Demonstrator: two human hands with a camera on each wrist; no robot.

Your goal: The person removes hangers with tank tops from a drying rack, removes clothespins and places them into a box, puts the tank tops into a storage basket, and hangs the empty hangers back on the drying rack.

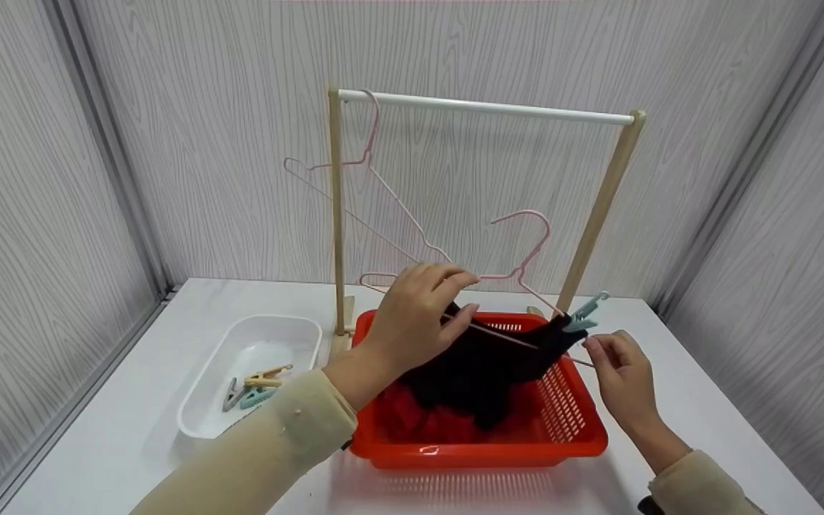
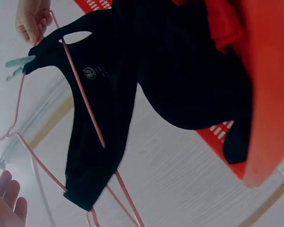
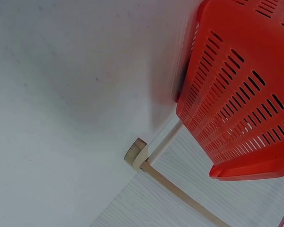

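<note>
A black tank top with a small printed mark hangs on a pink clothes hanger, its lower part in the red basket. A teal clothespin clips one strap onto the hanger. My right hand pinches the strap's edge beside the hanger's end, just past that clothespin. My left hand is near the other side of the hanger; in the left wrist view its fingers are loosely bent and apart from the cloth. The right wrist view does not show the right hand's grip.
Beneath the top stands the red basket, with red cloth inside. Behind it rises a rack with a white bar, where another pink hanger hangs at the left. A white tray at left holds several clothespins.
</note>
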